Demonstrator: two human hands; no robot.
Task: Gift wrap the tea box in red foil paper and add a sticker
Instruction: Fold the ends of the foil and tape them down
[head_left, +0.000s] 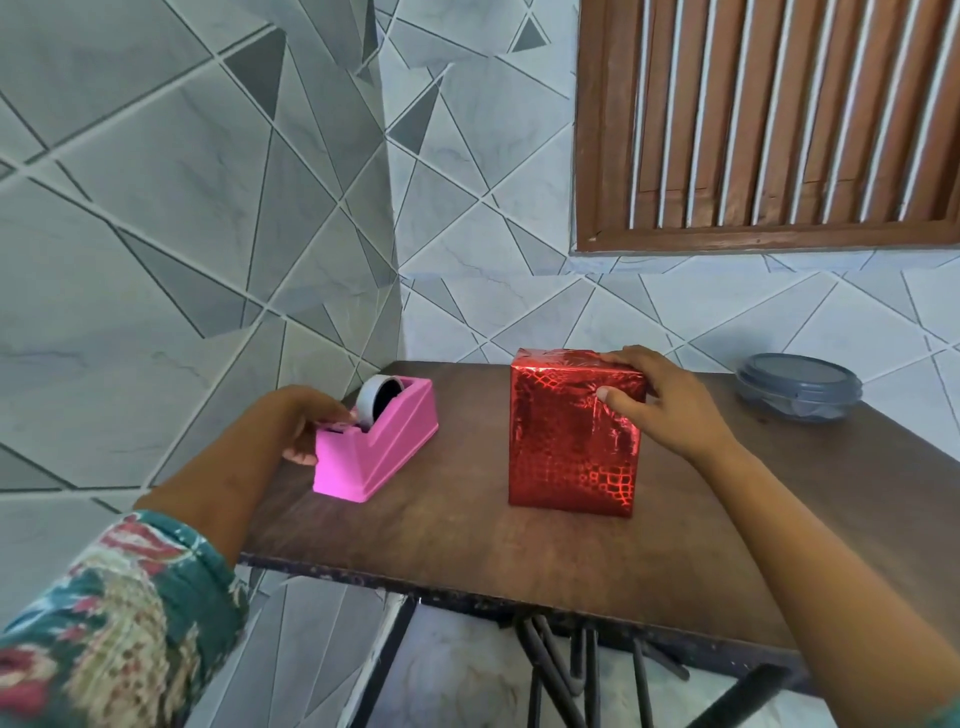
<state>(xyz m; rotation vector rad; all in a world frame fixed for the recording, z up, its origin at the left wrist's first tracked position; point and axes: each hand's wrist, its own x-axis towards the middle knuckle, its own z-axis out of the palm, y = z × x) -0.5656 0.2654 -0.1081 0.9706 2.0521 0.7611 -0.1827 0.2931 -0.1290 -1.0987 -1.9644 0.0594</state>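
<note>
Far left, a flower-patterned sleeve (119, 613) is covering the forearm that is leading up to the left hand (306, 421). That hand is curling its fingers over the near end of a pink tape dispenser (384, 441), with the thumb pressing the dispenser's left side, so it is holding the dispenser. Whether it is also pinching a tape end cannot be told. A grey tape roll (376, 402) is sitting in the dispenser just right of the fingertips. The dispenser is standing on a dark wooden table (467, 545), which is running under both hands. To the right of the left hand, well apart from the dispenser, the tea box (574, 436) is standing upright on the table, with red foil paper (566, 467) covering every face in view. The right hand (660, 405) is gripping the box at its top right corner, fingers lying over the top face and the thumb pressing on the front face, so the box is sitting directly under and left of this hand. Further right, beyond the right hand and near the table's far edge, a round grey container (800, 387) with its lid on is resting. Above the right hand, a brown slatted shutter (779, 119) is filling the upper right, set in a wall (156, 182) of grey tiles with angular lines.
</note>
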